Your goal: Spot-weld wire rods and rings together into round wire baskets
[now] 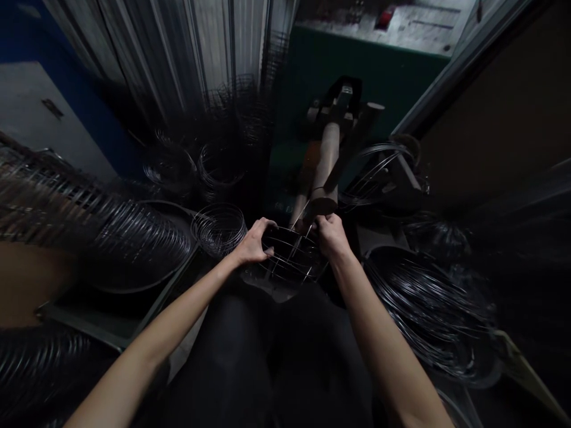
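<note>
A round wire frame [292, 252], made of thin metal rings with crossing wires, is held low in front of the machine's thick metal arms [328, 157]. My left hand [256, 242] grips its left side, with the thumb below and fingers over the top ring. At the upper right of the frame, my right hand [331, 236] is closed, its fingers pinched at the wires just under the end of the upper arm. Whether a separate loose wire is also in those fingers, I cannot tell. The frame's right edge is partly hidden in shadow.
Stacked wire rings [143, 238] lie in a large dish at left. Loose ring coils [218, 229] stand beside my left hand. A heap of dark wire rings [428, 309] sits at right. Behind is a green machine body [401, 77]. The scene is dim.
</note>
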`<state>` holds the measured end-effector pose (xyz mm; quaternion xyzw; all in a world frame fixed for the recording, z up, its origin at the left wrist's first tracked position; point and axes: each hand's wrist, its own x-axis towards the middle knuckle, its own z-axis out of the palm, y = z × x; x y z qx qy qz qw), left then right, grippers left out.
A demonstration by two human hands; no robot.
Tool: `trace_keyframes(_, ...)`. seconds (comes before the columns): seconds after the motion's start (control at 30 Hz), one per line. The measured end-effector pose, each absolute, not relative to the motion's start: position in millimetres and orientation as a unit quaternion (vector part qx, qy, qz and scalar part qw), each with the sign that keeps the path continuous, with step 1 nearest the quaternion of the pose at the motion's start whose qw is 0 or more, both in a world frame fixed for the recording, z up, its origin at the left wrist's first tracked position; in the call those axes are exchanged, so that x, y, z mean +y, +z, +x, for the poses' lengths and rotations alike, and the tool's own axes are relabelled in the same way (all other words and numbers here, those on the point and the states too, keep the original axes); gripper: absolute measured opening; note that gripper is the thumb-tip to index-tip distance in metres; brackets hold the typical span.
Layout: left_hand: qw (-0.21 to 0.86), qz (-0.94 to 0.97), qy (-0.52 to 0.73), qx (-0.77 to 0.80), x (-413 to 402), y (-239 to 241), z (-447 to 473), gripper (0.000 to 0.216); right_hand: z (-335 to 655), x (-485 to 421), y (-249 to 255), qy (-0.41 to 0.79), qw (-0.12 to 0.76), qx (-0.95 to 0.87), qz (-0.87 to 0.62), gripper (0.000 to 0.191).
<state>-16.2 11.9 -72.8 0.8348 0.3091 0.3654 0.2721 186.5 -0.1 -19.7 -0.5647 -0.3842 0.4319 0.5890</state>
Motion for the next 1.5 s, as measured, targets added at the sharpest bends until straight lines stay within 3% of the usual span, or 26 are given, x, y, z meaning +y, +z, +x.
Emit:
trace_keyframes(0.2,0.284,0.83,0.37,0.307,16,-69,-16,0.048,185,4,-21,0.422,0.58,-0.391,-0.577,0.034)
trace_keyframes(0.8,0.327,0.825,0.37,0.273,34,-81,-18,0.046,178,15,-31,0.453,0.612,-0.339,-0.553,0.022)
trace_keyframes(1.03,0.249,0.887,0.298,0.25,40,-68,-24,0.052,205,30,-3,0.514,0.586,-0.305,-0.547,0.02)
trace_keyframes(1.2,0.122,0.938,0.212,0.244,-6,-72,-21,0.056,222,-6,21,0.517,0.502,-0.305,-0.623,0.026)
trace_keyframes(1.33,0.111,0.978,0.112,0.133,-83,-85,-30,0.077,220,-85,5,0.387,0.403,-0.434,-0.707,0.023)
trace_keyframes(1.4,0.147,0.973,0.157,0.085,-109,-84,-42,0.083,214,-127,1,0.315,0.325,-0.545,-0.706,0.018)
trace_keyframes(1.5,0.198,0.886,0.35,0.23,-114,-66,-65,0.084,207,-167,14,0.266,0.227,-0.7,-0.623,0.018)
